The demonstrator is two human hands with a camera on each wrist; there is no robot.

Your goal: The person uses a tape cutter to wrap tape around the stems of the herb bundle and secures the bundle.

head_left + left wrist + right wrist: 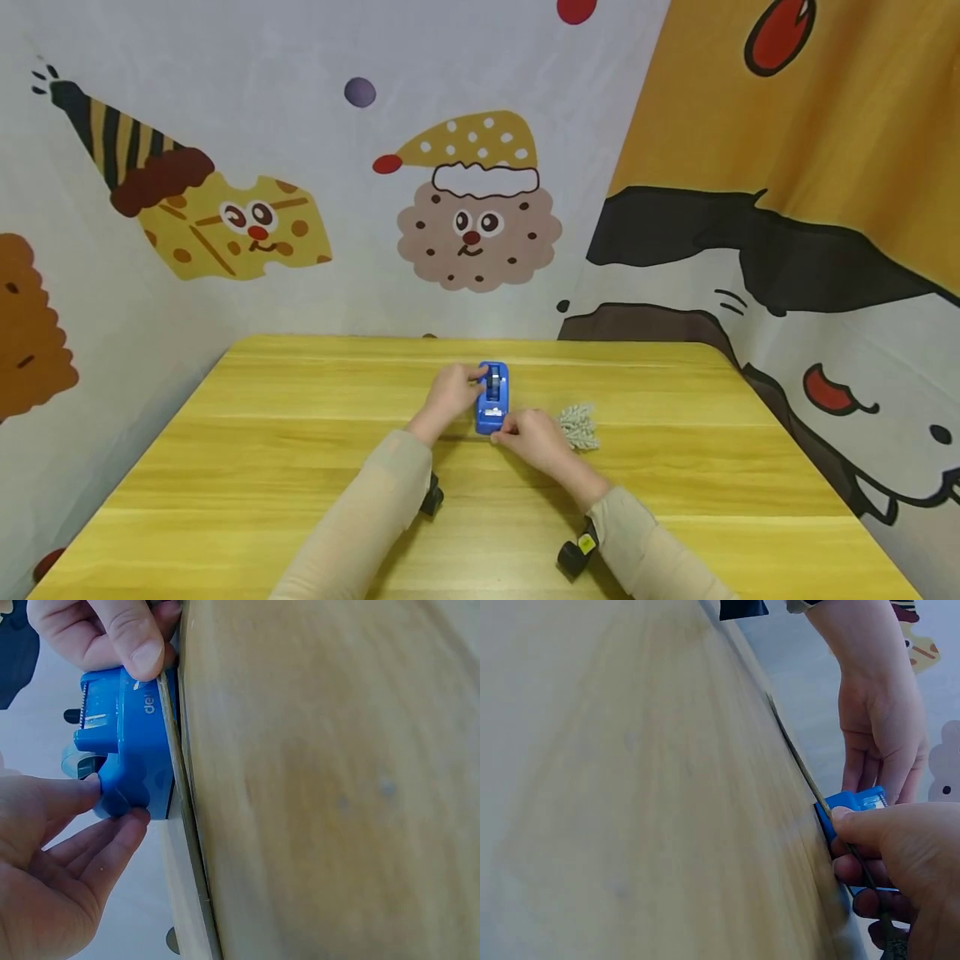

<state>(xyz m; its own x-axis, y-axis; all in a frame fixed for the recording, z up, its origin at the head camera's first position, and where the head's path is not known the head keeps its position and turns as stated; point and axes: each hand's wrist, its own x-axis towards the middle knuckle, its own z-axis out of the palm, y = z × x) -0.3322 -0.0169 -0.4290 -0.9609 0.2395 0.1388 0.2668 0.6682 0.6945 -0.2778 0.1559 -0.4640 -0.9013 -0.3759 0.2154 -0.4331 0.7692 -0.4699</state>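
A blue tape dispenser (492, 417) stands on the table, its roll end away from me. My left hand (452, 392) grips its far end; in the left wrist view the thumb lies by the tape roll and the other fingertips press the blue body (139, 769). At the near end, my right hand (536, 437) pinches a thin stem (798, 759) between thumb and fingers, close beside the dispenser. The stem's pale green, bushy head (577, 427) shows to the right of that hand. Whether the stem touches the dispenser, I cannot tell.
The wooden table (300, 417) extends around both hands, its far edge meeting a cloth backdrop (300, 308) with cartoon prints. Small black devices (576, 557) are strapped at both wrists.
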